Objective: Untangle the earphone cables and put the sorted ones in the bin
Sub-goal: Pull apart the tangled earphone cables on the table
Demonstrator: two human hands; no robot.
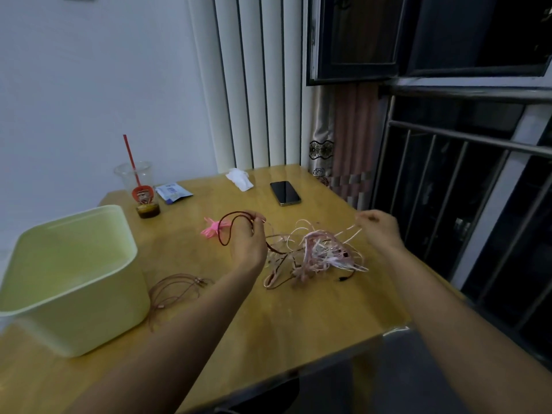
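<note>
1. The left grip [249,243] was clenched round a loop of dark red cable [220,231], lifted off the surface [298,318]. The right grip [380,230] pinched a pale pink strand [349,233] drawn up out of the tangle [322,253].
2. The tangle lay between the two hands, towards the right of the surface. The red cable trailed from the left grip down into it.
3. These cables looked thin, light and limp, so I judged they would snag rather than slide. A hard tug would likely tighten knots or strain the wire at the plug. A better hold would be near a free end or a plug, feeding it back through the loops.
4. A brownish cable [179,289] lay loose on the surface just beside the pale green bin [74,216] at the near left, not inside it.
5. The fingertips of both grips were largely hidden behind the hands. How many cables made up the tangle could not be counted, and the crossings blurred together. The bin's near wall hid part of its floor. The pink object [210,231] behind the red loop was too unclear to name.
</note>
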